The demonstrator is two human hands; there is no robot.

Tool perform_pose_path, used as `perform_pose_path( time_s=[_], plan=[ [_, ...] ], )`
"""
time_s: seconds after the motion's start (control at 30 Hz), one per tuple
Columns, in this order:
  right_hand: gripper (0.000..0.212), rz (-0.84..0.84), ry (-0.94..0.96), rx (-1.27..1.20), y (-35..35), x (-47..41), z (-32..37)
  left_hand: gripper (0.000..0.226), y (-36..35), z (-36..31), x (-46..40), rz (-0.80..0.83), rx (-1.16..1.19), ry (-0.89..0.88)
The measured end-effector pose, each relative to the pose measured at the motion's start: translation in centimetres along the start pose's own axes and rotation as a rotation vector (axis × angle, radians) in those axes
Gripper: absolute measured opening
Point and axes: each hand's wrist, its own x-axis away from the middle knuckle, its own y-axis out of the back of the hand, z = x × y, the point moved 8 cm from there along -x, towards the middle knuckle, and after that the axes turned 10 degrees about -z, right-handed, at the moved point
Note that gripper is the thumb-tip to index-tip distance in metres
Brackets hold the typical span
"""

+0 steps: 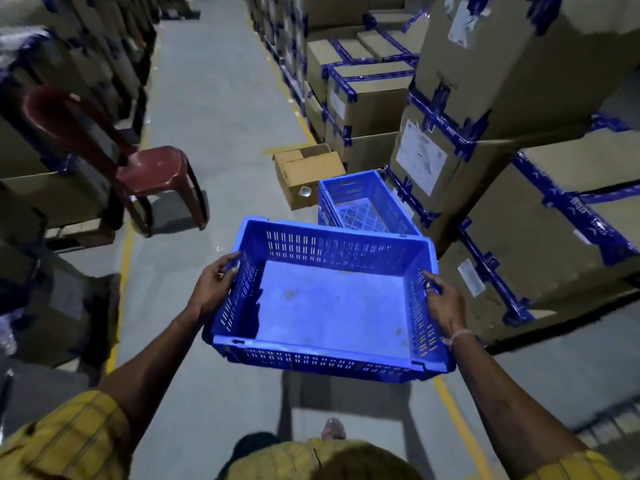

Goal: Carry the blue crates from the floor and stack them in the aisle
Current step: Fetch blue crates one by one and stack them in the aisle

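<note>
An empty blue slotted crate hangs in the air in front of me, above the grey aisle floor. My left hand grips its left wall at the rim. My right hand grips its right wall at the rim. Beyond it, a second blue crate sits on the floor against the right-hand cartons, and it looks like it rests on another crate below it.
Stacked taped cartons line the right side, and more cartons line the left. A dark red plastic chair stands at the left edge of the aisle. An open cardboard box lies behind the floor crate. Yellow floor lines border the aisle.
</note>
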Motion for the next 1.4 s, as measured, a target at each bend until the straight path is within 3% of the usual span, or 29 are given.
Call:
perform_pose_path(
  time_s=[0.27,0.67,1.0,1.23,1.4],
  plan=[
    [0.041,-0.128,-0.085,-0.052,-5.8,-9.5,4.8,0.034,-5.3,-2.1,-19.4,0.128,0.035,-0.030],
    [0.041,-0.501,-0.280,-0.127,-14.0,-16.7,9.7,0.030,-15.6,-7.3,-46.9,0.480,0.039,-0.154],
    [0.046,-0.686,-0.342,-0.211,-16.6,-24.0,7.2,0.030,-30.1,-12.6,-59.8,0.712,0.018,-0.279],
    [0.071,-0.712,-0.311,-0.088,-17.9,-30.7,3.5,0.040,-40.7,-14.0,-64.7,0.786,0.002,-0.251],
    [0.070,-0.814,-0.324,-0.105,-18.9,-34.0,2.9,0.045,-47.9,-11.8,-68.4,0.846,-0.025,-0.222]
  ],
)
